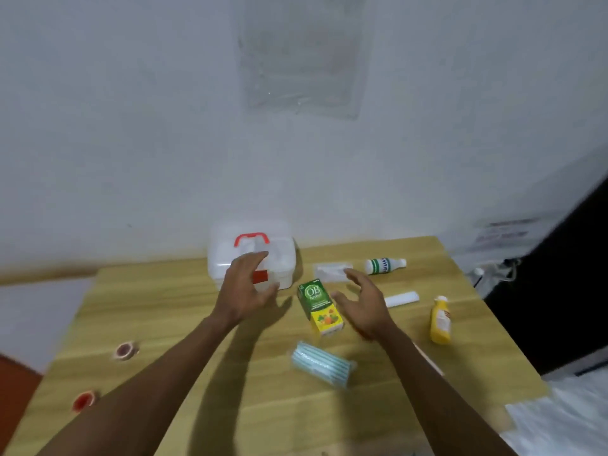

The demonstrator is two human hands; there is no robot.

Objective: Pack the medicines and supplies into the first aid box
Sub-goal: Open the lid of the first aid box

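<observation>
So I've got a wooden table (164, 324) pushed up against a white wall (131, 126), with the stuff scattered all over it. Biggest thing on it is the box (223, 261), far edge by the wall: translucent white plastic, red handle (251, 240) on top, red latch on the front, lid down.

My left hand (245, 291) is out in front of the box, fingers spread, holding nothing, and it covers part of the front and the latch. My right hand (360, 302) is spread and empty too, hovering just right of the green carton (317, 306), which sits near the middle of the table between both hands. I can't tell if it's touching the carton.

The rest: a mask pack (324, 363) closer to me, a yellow bottle (440, 320) lying near the right edge, a white bottle (383, 265) on its side further back, a clear packet (330, 270) left of that, a white tube (403, 298) right of my hand. Two tape rolls (126, 350) sit well off to the left. Everything's a bit blurry.
</observation>
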